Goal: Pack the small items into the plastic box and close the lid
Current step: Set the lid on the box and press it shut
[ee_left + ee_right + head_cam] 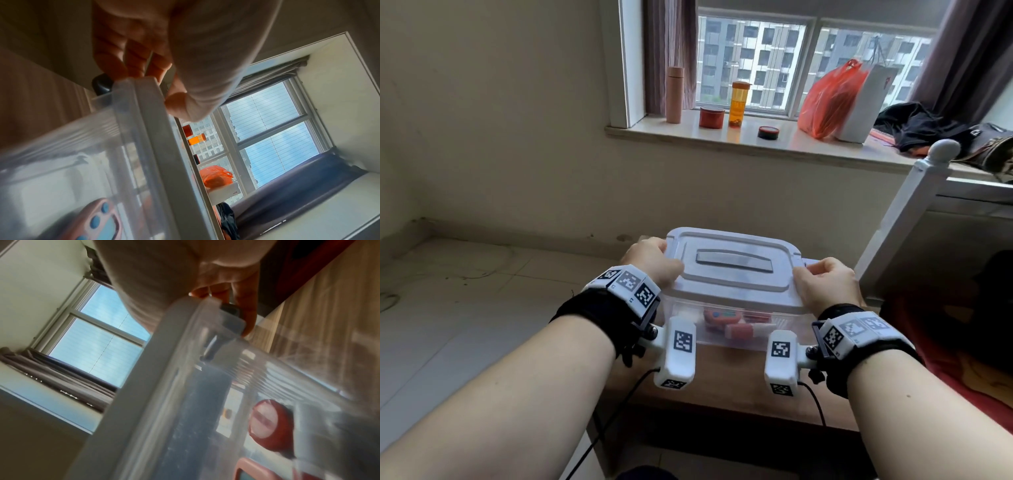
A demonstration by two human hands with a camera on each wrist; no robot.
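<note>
Two hands (654, 262) gripping clear lidded plastic box (732, 318)

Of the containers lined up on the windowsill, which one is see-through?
The amber bottle with the orange cap: light passes through it. The tall pink flask to its left, the red tin between them and the flat black-rimmed tin to its right are opaque.

lid (732, 263) on box (736, 329) | items (722, 320) inside | box on table (722, 401)

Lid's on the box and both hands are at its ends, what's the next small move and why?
Probably press both side latches down to lock it. The lid already sits on the plastic box with items inside, and the left hand and right hand each grip an end.
</note>
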